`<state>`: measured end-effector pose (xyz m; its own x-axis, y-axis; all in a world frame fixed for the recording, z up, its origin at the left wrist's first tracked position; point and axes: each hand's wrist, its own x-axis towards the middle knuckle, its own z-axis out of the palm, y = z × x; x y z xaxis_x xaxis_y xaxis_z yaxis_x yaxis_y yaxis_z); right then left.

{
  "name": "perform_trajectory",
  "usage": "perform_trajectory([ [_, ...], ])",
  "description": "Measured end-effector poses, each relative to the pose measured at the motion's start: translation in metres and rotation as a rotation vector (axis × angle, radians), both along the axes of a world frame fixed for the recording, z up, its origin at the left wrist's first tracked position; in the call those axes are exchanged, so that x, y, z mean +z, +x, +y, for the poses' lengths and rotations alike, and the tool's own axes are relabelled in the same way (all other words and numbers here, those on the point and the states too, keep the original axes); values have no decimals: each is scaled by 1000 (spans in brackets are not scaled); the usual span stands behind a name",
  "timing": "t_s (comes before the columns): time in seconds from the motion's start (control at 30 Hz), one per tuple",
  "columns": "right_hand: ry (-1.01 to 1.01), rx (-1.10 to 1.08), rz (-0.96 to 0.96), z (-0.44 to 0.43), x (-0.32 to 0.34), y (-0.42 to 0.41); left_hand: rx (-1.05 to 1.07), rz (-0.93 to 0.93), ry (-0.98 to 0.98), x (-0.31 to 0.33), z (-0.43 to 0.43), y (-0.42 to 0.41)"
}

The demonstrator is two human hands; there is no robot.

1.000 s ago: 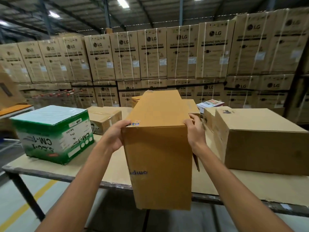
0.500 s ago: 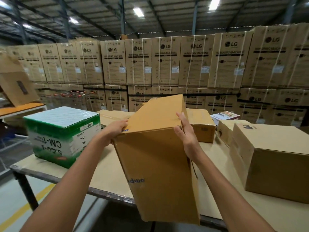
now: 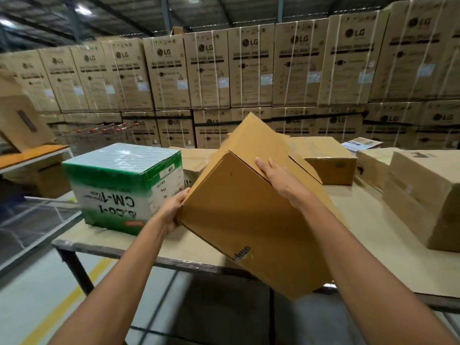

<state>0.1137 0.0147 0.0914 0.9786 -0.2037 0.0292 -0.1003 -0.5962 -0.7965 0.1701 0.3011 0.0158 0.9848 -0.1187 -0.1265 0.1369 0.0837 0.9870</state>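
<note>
Gripping box corner: left hand; right hand pressed flat above it. Box had tipped from upright toward left hand, likely mid-flip, unfinished.

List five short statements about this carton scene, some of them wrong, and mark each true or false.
1. The left hand and the right hand are both on the brown carton, which is tilted. True.
2. The right hand is clenched in a fist. False: its fingers lie straight on the carton's upper face.
3. The green and white box stands on the table. True.
4. The green and white box is stacked on top of the brown carton. False: it stands on the table beside it, on the left-hand side.
5. The stacked cartons behind the table are printed with LG. True.
</note>
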Motion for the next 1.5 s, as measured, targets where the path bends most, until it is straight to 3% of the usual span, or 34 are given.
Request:
perform_trajectory([
  [0.13, -221, -44, 44, 37, -16, 12, 23, -1, 128, -32, 25, -7],
  [0.27, -478, -42, 108, 60, -45, 21, -122, 94, 289, -77, 21, -16],
  [0.37, -586, -41, 106, 69, -67, 22, -144, 178, 129, -105, 7, -26],
  [0.47, -633, -31, 121, 77, -83, 21, -172, 147, 91, -113, 0, -25],
  [0.6, -728, -80, 207, 86, -109, 16, -197, 129, -105, -91, -11, 0],
  [0.67, -724, -92, 203, 85, -111, 19, -179, 50, -104, -72, -18, 9],
  [0.73, -727, -61, 234, 83, -112, 22, -174, -67, 121, -54, -23, 13],
  [0.87, -754, 44, 196, 60, -94, 30, -212, -457, 1029, -31, -50, 8],
  [0.97, -552, 39, 64, 14, -79, 31, -443, -751, 1261, -32, -89, -16],
  [1.3, -281, -153, -1, -16, -98, 22, -831, -1051, 1338, -8, -142, -7],
  [1.4, -354, -144, 41, -14, -100, 20, -794, -1115, 1285, 31, -141, -4],
  [1.5, -421, -124, 132, -11, -100, 26, -662, -1036, 1174, 80, -137, 0],
])
